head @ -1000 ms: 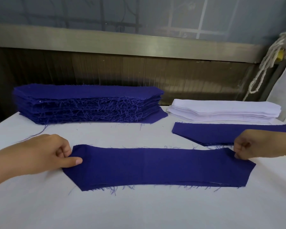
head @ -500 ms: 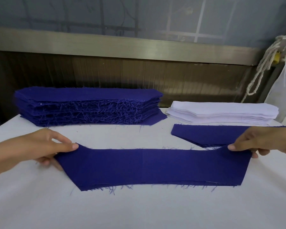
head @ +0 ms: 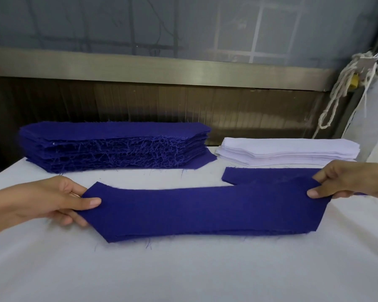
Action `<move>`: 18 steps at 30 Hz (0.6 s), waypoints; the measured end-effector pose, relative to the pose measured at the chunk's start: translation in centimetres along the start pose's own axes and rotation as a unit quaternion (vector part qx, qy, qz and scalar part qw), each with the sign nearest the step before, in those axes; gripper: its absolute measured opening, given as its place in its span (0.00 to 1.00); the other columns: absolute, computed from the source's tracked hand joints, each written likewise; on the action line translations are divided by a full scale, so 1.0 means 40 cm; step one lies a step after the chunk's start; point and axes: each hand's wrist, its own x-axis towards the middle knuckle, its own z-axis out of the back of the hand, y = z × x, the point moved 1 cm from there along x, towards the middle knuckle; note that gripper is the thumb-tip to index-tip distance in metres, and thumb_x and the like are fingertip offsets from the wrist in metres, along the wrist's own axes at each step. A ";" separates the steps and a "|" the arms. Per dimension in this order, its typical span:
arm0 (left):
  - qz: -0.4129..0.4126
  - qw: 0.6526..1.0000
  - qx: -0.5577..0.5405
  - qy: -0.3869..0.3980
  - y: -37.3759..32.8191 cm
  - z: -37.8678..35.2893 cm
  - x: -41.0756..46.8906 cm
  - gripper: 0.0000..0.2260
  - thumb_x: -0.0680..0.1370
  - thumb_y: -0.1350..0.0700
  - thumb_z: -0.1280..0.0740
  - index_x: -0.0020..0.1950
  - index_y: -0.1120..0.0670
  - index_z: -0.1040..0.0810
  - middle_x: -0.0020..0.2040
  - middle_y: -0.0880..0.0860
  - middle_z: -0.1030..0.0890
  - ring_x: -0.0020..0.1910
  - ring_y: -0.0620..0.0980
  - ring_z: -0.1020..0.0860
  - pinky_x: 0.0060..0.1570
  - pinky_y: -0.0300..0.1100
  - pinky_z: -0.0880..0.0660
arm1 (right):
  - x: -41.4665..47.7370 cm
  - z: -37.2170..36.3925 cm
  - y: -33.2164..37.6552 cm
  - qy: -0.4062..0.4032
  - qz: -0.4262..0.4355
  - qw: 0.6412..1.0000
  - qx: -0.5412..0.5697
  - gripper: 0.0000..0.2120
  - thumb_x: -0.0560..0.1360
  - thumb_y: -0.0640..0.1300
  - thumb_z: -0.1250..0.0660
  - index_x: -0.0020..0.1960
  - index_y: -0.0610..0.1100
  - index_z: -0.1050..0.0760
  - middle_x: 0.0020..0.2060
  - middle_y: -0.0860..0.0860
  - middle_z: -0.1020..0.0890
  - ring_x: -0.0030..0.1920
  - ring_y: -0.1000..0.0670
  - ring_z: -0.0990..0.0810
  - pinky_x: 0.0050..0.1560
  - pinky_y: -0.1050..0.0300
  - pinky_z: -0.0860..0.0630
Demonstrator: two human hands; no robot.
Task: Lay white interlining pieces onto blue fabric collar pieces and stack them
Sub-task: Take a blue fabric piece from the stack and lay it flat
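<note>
Lifted since a second ago: blue collar piece point(head: 203, 211), then flat on the table point(head: 183, 269), now raised at both ends and stretched between the hands, near edge low over the cloth-covered surface. Pinched at its left end by left hand point(head: 52, 201), thumb on top, fingers tucked beneath; earlier just resting fingertips at that edge. Pinched at its right end by right hand point(head: 347, 182), thumb on top and the other fingers behind the cloth. Appears to be more than one layer along the near edge, though cannot tell how many. Frayed threads hanging from the lower edge.

Behind it, partly covered at the right: second blue collar piece point(head: 260, 176) lying flat on the table, pointed end toward the left, unmoved. Farther back on the left: tall stack of blue collar pieces point(head: 116, 147), edges thick with loose threads, bottom piece jutting out to the right. Farther back on the right, just beside that stack: lower stack of white interlining pieces point(head: 288, 152), untouched. No bins or trays holding anything; both stacks directly on the table. Beyond the table: metal rail point(head: 162, 68) along the wall, with a bundle of white cord point(head: 345, 88) hanging at the far right.
</note>
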 end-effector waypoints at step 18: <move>-0.147 0.978 -0.150 -0.020 -0.355 -0.188 0.085 0.10 0.68 0.54 0.26 0.45 0.56 0.12 0.47 0.51 0.13 0.47 0.45 0.14 0.30 0.29 0.22 | -0.020 0.201 -0.183 -0.283 -0.035 0.881 0.377 0.08 0.80 0.40 0.34 0.42 0.41 0.24 0.22 0.50 0.35 0.22 0.54 0.41 0.15 0.64 0.45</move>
